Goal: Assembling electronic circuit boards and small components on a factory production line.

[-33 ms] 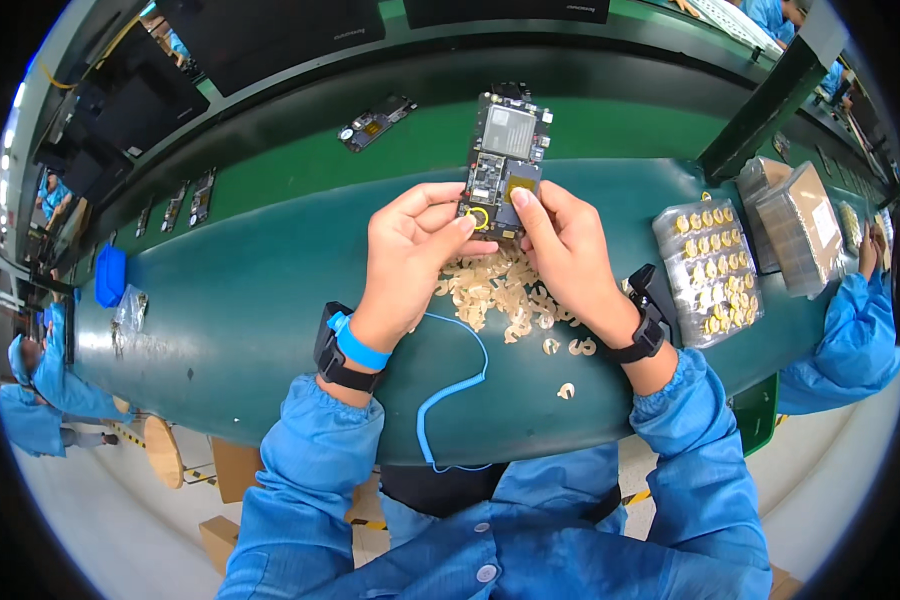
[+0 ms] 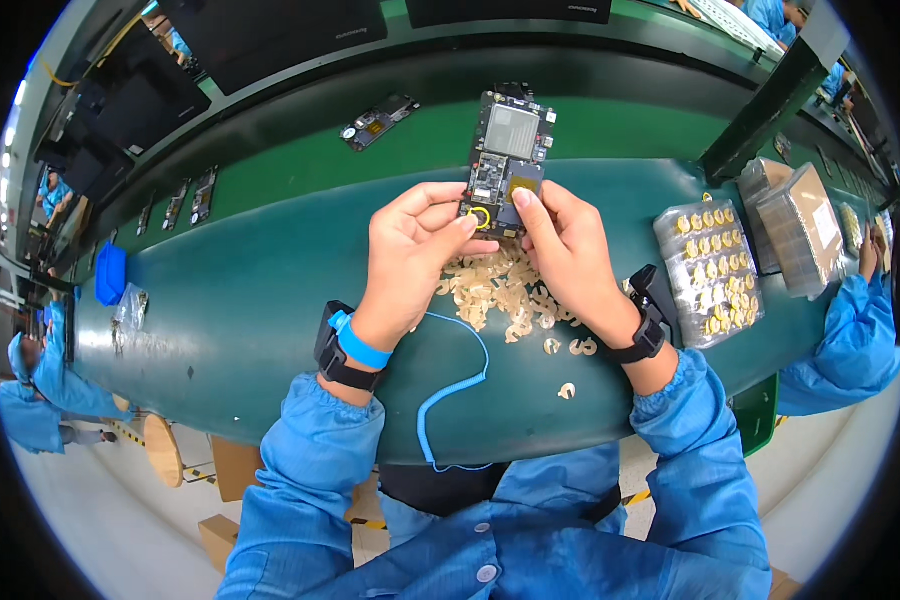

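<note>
Both hands hold a black circuit board upright above the mat, near the middle of the view. My left hand grips its lower left corner, with the thumb at a yellow ring-shaped piece on the board. My right hand grasps the lower right edge, its thumb lying over a dark panel with a gold patch. Beneath the hands lies a heap of pale C-shaped paper pieces, partly hidden by them. A clear tray of round yellow pieces stands to the right of my right hand.
A blue coiled cord runs across the green mat from my left wrist side. Another board lies at the back. Stacked clear trays stand far right, a blue bin far left. A dark post rises at the back right.
</note>
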`<state>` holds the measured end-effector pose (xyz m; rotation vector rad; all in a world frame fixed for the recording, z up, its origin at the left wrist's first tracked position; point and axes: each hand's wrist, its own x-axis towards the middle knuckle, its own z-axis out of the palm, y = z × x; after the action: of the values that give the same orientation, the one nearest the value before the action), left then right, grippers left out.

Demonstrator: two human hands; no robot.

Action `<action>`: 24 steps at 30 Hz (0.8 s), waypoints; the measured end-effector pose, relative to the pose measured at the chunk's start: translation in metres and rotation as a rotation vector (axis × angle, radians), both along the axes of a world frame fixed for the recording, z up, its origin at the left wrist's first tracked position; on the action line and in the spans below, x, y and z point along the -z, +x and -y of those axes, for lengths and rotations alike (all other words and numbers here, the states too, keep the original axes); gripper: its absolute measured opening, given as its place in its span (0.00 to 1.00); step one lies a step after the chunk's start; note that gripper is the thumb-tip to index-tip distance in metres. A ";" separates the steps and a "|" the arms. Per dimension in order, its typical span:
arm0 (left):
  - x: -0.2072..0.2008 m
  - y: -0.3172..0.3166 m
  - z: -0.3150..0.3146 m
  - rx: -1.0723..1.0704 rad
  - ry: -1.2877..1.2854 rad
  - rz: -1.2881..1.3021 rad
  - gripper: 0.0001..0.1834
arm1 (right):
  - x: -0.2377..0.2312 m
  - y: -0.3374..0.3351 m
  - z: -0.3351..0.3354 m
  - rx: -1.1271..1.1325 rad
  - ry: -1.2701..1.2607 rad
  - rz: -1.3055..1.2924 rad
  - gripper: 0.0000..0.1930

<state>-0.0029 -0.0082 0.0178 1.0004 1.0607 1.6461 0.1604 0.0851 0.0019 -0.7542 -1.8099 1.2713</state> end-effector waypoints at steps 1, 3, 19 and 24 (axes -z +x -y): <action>0.000 0.000 -0.001 0.001 0.002 0.000 0.15 | -0.002 0.000 -0.001 0.019 0.024 0.013 0.19; 0.003 0.001 -0.002 -0.006 -0.006 0.024 0.15 | 0.000 0.000 -0.003 0.021 0.036 0.012 0.19; 0.003 0.002 -0.002 -0.026 -0.006 -0.010 0.14 | 0.002 -0.002 -0.003 0.024 0.055 -0.006 0.19; 0.003 0.002 -0.001 -0.021 -0.022 0.025 0.13 | 0.005 -0.002 -0.005 0.009 0.032 0.026 0.20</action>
<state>-0.0012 -0.0069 0.0143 0.9555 1.0735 1.6565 0.1583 0.0896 -0.0036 -0.7630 -1.8418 1.2290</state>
